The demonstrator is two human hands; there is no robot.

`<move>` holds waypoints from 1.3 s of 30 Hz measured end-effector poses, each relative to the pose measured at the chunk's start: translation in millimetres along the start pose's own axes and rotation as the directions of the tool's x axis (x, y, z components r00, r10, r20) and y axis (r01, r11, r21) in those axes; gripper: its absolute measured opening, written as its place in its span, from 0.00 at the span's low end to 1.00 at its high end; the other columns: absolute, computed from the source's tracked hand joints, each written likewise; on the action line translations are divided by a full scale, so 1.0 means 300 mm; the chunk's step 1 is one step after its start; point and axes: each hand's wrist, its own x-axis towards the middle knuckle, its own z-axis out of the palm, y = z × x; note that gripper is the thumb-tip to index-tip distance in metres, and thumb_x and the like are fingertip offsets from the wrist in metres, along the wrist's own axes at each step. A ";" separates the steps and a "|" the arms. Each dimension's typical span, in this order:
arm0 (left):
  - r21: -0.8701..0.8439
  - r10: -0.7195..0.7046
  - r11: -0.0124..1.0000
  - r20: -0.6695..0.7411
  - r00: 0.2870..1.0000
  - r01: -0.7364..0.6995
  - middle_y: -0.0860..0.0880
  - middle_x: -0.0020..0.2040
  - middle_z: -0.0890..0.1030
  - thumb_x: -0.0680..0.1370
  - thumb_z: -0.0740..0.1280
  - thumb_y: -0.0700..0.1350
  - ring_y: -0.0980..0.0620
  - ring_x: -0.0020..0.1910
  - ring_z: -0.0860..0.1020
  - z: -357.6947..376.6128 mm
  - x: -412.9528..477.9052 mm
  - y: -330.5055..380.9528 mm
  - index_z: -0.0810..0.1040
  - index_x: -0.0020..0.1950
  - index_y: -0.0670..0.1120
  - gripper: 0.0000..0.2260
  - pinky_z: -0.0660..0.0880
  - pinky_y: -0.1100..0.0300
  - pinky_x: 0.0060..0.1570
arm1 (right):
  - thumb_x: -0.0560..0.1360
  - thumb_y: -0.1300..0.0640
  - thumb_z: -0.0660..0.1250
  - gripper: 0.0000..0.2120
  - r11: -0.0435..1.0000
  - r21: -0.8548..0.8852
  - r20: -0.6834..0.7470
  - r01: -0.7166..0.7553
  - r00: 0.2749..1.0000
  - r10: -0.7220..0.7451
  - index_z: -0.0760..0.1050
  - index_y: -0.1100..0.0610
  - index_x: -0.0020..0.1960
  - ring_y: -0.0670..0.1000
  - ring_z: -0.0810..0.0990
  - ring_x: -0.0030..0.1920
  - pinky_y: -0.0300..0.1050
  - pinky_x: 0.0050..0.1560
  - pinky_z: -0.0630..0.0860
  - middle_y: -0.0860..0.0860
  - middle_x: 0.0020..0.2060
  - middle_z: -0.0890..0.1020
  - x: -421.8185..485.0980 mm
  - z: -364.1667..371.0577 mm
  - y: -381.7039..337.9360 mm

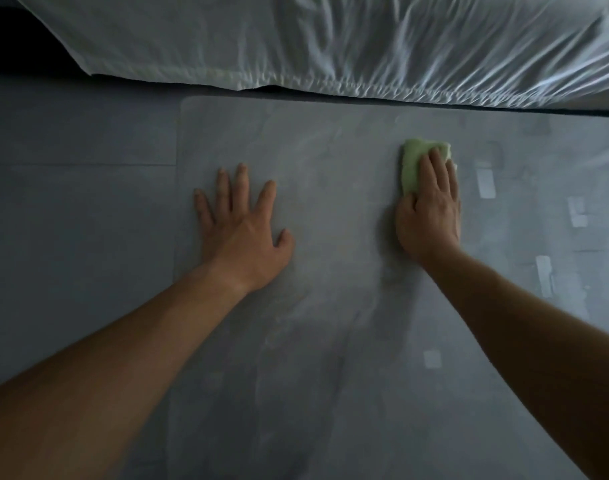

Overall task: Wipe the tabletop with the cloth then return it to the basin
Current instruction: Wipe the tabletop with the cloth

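There is one camera, worn on the person's head. It looks forward and steeply down, close over the smooth grey stone worktop (331, 237). Both bare arms reach in from the bottom corners. The far top of the picture shows a crumpled white sheet (365, 46). The wide lens bends the edges.
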 end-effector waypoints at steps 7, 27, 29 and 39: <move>0.053 0.025 0.998 -0.025 0.999 -0.023 0.42 0.79 0.51 0.70 0.53 0.65 0.38 0.77 0.47 -0.001 0.005 -0.012 0.56 0.76 0.55 0.35 0.47 0.32 0.71 | 0.77 0.54 0.54 0.33 0.977 -0.010 0.068 0.211 0.975 -0.210 0.55 0.55 0.81 0.56 0.49 0.81 0.55 0.78 0.53 0.52 0.81 0.54 0.262 0.017 -0.130; -0.053 0.094 0.994 -0.019 0.995 -0.095 0.43 0.80 0.53 0.72 0.57 0.59 0.44 0.78 0.50 -0.047 -0.023 -0.080 0.60 0.76 0.51 0.32 0.48 0.42 0.75 | 0.73 0.50 0.53 0.34 0.799 -0.061 0.168 0.599 0.795 -0.583 0.59 0.53 0.79 0.55 0.53 0.80 0.49 0.76 0.54 0.49 0.80 0.59 0.006 0.129 -0.259; -0.061 0.092 0.994 -0.034 0.995 -0.094 0.39 0.78 0.56 0.73 0.61 0.55 0.40 0.76 0.54 -0.055 -0.036 -0.096 0.64 0.74 0.47 0.30 0.53 0.43 0.75 | 0.72 0.50 0.53 0.35 0.883 -0.067 0.139 0.465 0.880 -0.453 0.58 0.53 0.80 0.55 0.51 0.81 0.52 0.76 0.56 0.49 0.80 0.57 0.069 0.123 -0.283; -0.028 0.054 0.998 -0.078 0.995 -0.057 0.37 0.76 0.59 0.75 0.58 0.56 0.38 0.76 0.56 -0.040 -0.145 -0.141 0.65 0.74 0.45 0.29 0.55 0.43 0.74 | 0.72 0.50 0.53 0.36 0.691 -0.039 0.278 0.722 0.672 -0.687 0.57 0.53 0.80 0.55 0.52 0.80 0.48 0.77 0.52 0.50 0.80 0.57 0.063 0.174 -0.422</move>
